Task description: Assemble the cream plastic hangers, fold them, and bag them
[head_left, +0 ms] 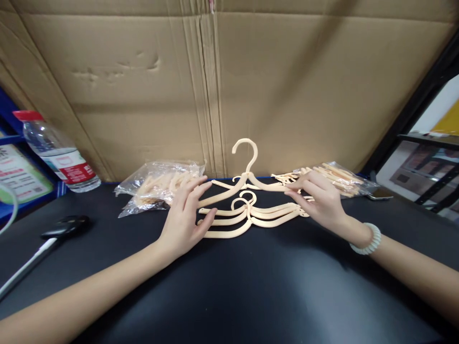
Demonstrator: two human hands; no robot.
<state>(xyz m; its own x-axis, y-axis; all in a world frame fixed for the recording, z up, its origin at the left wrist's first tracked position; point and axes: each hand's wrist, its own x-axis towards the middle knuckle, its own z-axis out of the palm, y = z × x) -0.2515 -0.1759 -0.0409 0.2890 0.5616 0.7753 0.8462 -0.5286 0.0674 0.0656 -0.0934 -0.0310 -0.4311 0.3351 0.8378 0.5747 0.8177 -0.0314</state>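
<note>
A beige clothes hanger (247,176) stands raised above the others with its hook pointing up. Thumb and fingers of my right hand (320,198) pinch its right end. The hanger's left arm runs to my left hand (187,217), whose thumb and fingers are apart around that end; whether they touch it is hard to see. Just below, several similar beige hangers (229,234) lie together on the black table (229,286), their left ends partly hidden by my left hand. Another flat piece lies behind the raised hanger, partly covered by it.
A clear plastic bag (143,191) of beige parts lies at left, and another bag (339,179) of thin beige parts at right. A water bottle (59,153), a black device (66,227) and a white cable (28,267) are at far left. A cardboard wall (287,86) closes the back.
</note>
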